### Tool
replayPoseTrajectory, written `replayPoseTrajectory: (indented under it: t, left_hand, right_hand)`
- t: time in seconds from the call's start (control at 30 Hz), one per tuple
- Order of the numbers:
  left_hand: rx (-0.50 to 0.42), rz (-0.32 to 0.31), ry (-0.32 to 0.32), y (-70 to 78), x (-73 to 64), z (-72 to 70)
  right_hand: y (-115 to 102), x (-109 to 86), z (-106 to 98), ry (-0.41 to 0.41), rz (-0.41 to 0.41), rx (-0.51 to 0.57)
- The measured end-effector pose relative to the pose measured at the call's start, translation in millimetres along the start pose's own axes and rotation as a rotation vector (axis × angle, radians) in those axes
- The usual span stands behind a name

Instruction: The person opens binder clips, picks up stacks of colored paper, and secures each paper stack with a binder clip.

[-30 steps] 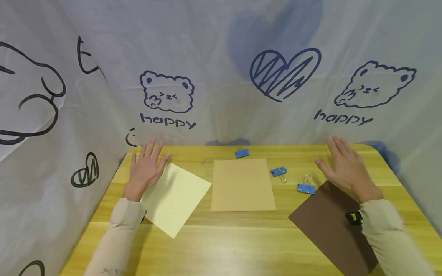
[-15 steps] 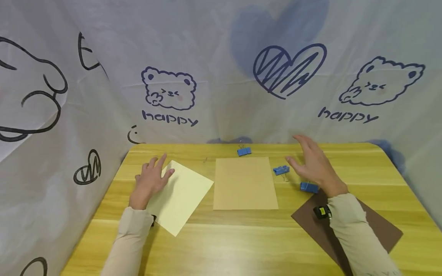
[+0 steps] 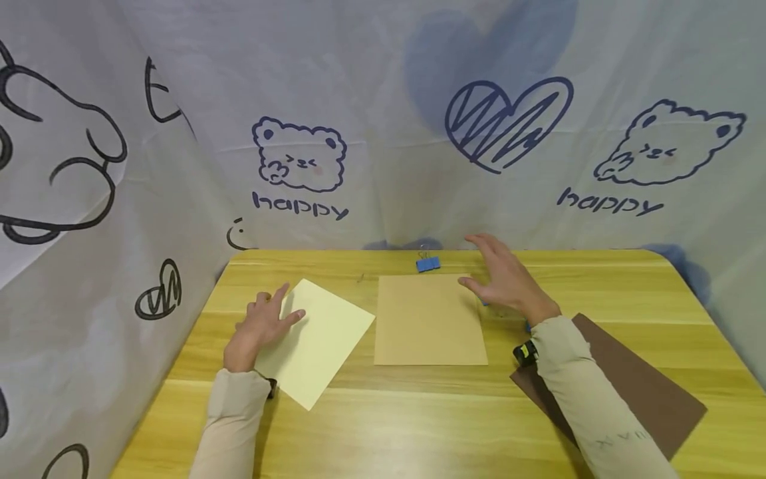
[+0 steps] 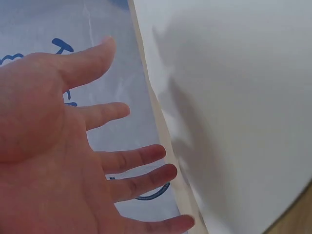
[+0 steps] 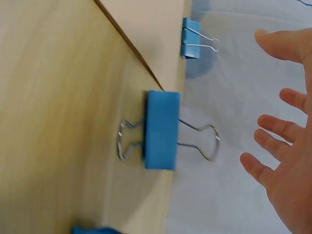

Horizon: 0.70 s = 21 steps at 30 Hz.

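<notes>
My left hand (image 3: 263, 329) hovers over the left edge of a pale yellow sheet (image 3: 320, 342), fingers spread and holding nothing. My right hand (image 3: 509, 276) reaches above the far right corner of a tan square sheet (image 3: 427, 322), thumb apart from loosely extended fingers. Below it lies a blue binder clip (image 5: 162, 130), its two wire handles splayed; in the head view the hand mostly hides it. Another blue binder clip (image 3: 427, 265) stands behind the tan sheet. Part of a third blue binder clip (image 5: 97, 230) shows at the bottom of the right wrist view.
A dark brown sheet (image 3: 643, 386) lies at the right, partly under the right sleeve (image 3: 589, 392). All of it rests on a yellow wood-grain table (image 3: 383, 426). White cloth (image 3: 395, 166) printed with bears and hearts hangs behind and at the left.
My right hand has swept left from above the brown sheet to near the tan sheet's far corner. My left hand has drawn back slightly toward me, its fingers more bent.
</notes>
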<state>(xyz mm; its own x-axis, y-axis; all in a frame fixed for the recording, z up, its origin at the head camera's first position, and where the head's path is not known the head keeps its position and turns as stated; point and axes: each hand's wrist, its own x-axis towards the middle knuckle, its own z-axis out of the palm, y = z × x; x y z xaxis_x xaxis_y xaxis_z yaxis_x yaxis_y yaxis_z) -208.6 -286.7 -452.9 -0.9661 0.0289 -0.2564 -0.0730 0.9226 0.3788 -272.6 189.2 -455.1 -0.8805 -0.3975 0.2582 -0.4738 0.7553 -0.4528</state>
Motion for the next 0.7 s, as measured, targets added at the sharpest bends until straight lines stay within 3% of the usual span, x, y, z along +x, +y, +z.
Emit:
replayPoseTrajectory:
  t: [0.27, 0.5, 0.7]
  left_hand:
    - [0.033, -0.057, 0.009, -0.6, 3.3, 7.2]
    - [0.019, -0.060, 0.009, -4.6, 3.8, 6.4]
    - [0.009, -0.035, -0.019, -4.8, 0.9, 7.7]
  right_hand:
    - [4.6, 13.6, 21.4, -0.022, -0.030, 0.023]
    - [-1.8, 25.7, 32.7, -0.038, -0.019, 0.018]
    - [-4.8, 39.0, 41.4, -0.047, -0.062, 0.001]
